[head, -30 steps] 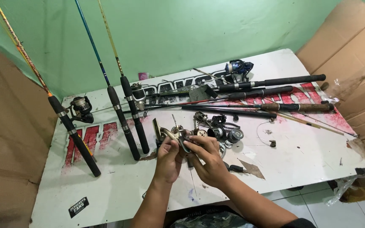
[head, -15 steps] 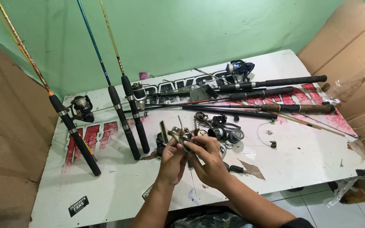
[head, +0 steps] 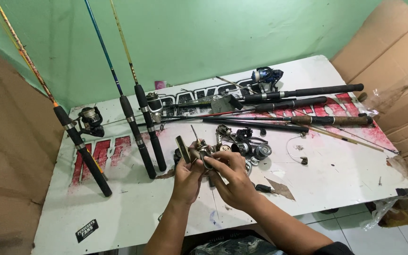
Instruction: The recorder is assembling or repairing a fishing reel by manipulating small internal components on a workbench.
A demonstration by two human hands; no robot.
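My left hand point(head: 186, 178) and my right hand point(head: 231, 175) are together above the near middle of the white table point(head: 133, 217). Between them they hold a small metal fishing reel part point(head: 195, 153) with a flat tan handle sticking up to the left. My right fingers pinch its right side. Just behind my hands lies a cluster of loose reel parts and spools point(head: 246, 146).
Three rods point(head: 140, 137) lean against the green wall at the left, one with a spinning reel point(head: 91, 120). Several rods point(head: 298, 101) and a blue reel point(head: 266, 75) lie across the back. Cardboard sheets point(head: 393, 61) flank both sides. A dark-handled tool point(head: 263, 188) lies by my right wrist.
Both hands shifted slightly while turning the reel part; its tan handle now points up and left. Everything else on the table is unmoved.
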